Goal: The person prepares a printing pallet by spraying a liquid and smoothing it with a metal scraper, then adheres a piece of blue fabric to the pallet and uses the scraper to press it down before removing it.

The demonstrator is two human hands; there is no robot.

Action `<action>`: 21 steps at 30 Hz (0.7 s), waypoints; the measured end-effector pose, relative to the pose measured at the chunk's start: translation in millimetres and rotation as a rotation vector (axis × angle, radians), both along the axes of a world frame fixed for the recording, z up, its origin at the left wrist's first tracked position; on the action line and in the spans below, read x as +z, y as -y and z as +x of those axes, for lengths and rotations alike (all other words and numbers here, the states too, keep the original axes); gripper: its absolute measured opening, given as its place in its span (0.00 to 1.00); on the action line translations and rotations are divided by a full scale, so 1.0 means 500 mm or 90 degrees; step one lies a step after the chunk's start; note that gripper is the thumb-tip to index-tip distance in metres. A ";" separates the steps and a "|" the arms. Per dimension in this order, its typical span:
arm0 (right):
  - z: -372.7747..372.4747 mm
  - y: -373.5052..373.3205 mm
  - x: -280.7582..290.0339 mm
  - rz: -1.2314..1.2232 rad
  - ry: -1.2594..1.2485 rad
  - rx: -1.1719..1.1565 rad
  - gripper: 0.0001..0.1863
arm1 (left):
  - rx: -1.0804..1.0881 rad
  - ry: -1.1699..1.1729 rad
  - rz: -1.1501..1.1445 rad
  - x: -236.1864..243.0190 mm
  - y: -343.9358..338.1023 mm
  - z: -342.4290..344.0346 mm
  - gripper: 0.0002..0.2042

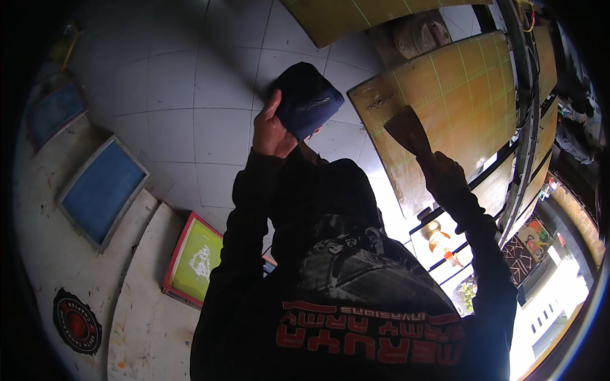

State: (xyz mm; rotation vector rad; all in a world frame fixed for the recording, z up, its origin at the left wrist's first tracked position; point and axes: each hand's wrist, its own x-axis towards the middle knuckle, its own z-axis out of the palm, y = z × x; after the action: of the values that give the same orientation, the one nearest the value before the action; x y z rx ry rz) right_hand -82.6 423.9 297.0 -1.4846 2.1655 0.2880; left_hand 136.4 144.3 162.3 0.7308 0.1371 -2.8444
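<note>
My left hand (270, 127) is closed on a folded dark blue item, probably cloth (307, 98), held over the grey tiled floor (171, 133). My right hand (438, 171) grips the handle of a wide, dark scraper (403, 130). Its blade is over a yellowish board with green grid lines (476, 82), near the board's left part, where a dark mark shows. I cannot tell whether the blade touches the board.
At left, framed screens, blue (101, 190) and green with a red rim (197, 257), lean by a stained white surface (57, 254). Another gridded board (337, 16) is at the top. Dark metal rails (527, 140) run down the right side, beside more boards.
</note>
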 end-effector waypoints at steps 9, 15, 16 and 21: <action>0.040 -0.021 -0.075 -0.063 -0.121 0.018 0.17 | -0.138 -0.013 -0.031 -0.059 0.016 -0.117 0.26; 0.089 0.113 -0.010 0.080 0.026 -0.232 0.08 | -0.192 -0.027 -0.040 -0.067 0.038 -0.166 0.25; 0.091 0.088 -0.047 -0.048 0.037 -0.194 0.30 | -0.221 -0.038 -0.016 -0.060 0.047 -0.171 0.24; 0.085 0.216 -0.009 -0.241 0.088 -0.266 0.28 | -0.267 -0.044 -0.047 -0.021 0.076 -0.190 0.24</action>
State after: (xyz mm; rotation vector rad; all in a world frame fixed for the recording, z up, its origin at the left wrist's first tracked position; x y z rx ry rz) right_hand -39.9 315.9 292.4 -1.1439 2.4334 -0.3747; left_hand 41.3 106.4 151.8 0.7184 -0.1275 -3.2497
